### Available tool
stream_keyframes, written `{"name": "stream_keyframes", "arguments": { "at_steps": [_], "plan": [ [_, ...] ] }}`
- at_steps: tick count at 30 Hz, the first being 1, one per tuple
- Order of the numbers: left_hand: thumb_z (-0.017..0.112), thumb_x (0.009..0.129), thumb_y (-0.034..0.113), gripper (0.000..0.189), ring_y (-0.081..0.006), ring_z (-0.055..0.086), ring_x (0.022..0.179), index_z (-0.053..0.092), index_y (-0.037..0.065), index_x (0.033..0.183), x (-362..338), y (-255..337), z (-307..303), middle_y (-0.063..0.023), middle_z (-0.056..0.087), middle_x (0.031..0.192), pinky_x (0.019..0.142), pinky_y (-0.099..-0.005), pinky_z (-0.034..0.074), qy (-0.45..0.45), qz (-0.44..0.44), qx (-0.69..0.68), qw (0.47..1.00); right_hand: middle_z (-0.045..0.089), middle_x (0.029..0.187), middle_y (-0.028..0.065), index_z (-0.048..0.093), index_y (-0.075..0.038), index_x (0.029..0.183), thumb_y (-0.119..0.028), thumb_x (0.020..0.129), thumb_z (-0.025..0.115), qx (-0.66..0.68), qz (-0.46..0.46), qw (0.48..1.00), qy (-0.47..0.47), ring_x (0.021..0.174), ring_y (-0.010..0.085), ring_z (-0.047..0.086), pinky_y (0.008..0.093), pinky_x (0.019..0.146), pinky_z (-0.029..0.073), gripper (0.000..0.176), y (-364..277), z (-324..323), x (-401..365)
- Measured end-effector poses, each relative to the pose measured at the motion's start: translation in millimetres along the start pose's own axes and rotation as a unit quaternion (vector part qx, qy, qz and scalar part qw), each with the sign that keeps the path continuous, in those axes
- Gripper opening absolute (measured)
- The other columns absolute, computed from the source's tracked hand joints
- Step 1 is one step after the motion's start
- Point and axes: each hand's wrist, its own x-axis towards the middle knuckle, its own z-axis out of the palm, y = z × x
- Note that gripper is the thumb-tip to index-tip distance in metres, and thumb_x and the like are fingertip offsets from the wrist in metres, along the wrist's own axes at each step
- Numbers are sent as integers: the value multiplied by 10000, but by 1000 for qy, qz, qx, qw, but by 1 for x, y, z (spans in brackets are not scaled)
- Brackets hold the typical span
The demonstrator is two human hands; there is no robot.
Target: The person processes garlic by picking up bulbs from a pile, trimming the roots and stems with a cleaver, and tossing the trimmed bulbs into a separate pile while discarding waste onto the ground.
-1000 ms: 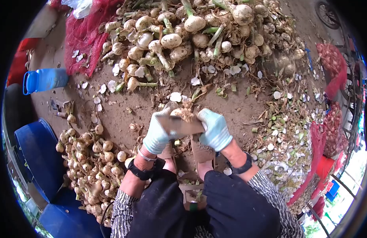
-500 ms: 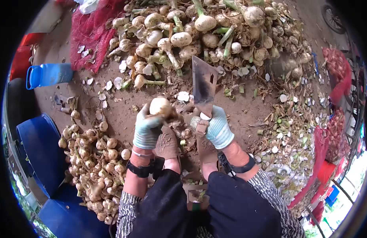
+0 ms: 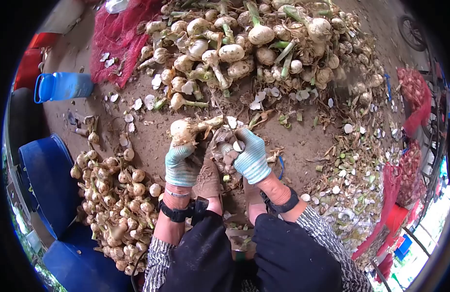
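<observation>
Hands at centre, both in pale knit gloves. The left hand (image 3: 181, 163) is closed around a bulb (image 3: 182, 130), gripping it from below by its round body. This hold appears to leave the stalk (image 3: 210, 120) free, and it juts toward the right hand (image 3: 251, 155). The right hand is curled shut just beside the stalk, above a clump of roots and skins; what it encloses cannot be told, as only a small white fragment shows at the thumb.

The bulb sits over the bare ground (image 3: 303, 141), directly ahead of the person's sandalled feet (image 3: 208, 177). Stock is arranged in arcs, seemingly for reach:
- Bulbs with stalks are heaped ahead (image 3: 254, 44).
- Bulbs without stalks are gathered at the left (image 3: 118, 194).
- Cut stalks and skins are strewn to the right (image 3: 351, 185).

Open room is narrow — a strip of soil between the front heap and the feet. To the left it is bounded by blue tubs (image 3: 45, 180) and a blue bottle (image 3: 64, 86). A red mesh sack (image 3: 118, 39) lies at the heap's left edge, and more sacks (image 3: 414, 92) close the right side.
</observation>
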Motion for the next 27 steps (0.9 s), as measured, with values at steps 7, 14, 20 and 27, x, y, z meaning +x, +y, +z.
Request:
{"name": "stream_keyframes", "arguments": {
  "at_steps": [7, 14, 20, 27],
  "plan": [
    [701, 626, 56, 571, -288, 534, 1056, 463, -23, 1139, -1, 6, 8, -156, 562, 1088, 955, -412, 422, -37, 52, 45, 997, 557, 706, 149, 559, 3, 874, -99, 690, 649, -4, -57, 998, 10, 588, 282, 557, 324, 538, 452, 228, 10, 4, 3],
    [667, 690, 228, 535, -289, 545, 1032, 475, 19, 1143, 2, 12, 2, -132, 573, 1081, 960, -446, 401, -23, 64, 43, 997, 530, 649, 76, 550, -5, 832, -72, 724, 625, 6, -32, 999, -22, 567, 191, 534, 283, 518, 438, 148, 25, 10, 11],
    [761, 610, 194, 665, -220, 604, 865, 455, -5, 1166, -60, 77, 14, -136, 571, 1022, 705, -295, 519, 110, 144, 463, 868, 454, 587, 8, 514, 21, 788, 9, 787, 530, 134, 105, 984, 51, 511, 115, 476, 270, 443, 402, 20, 56, -21, 42],
    [716, 573, 65, 645, -262, 515, 993, 455, 1, 1159, -178, 178, -63, -165, 473, 1144, 883, -333, 434, 383, 189, 891, 156, 583, 996, 160, 601, -6, 836, -148, 636, 654, -289, -280, 901, 160, 928, 299, 560, 392, 802, 467, 252, -31, -39, 159]
  ]
}}
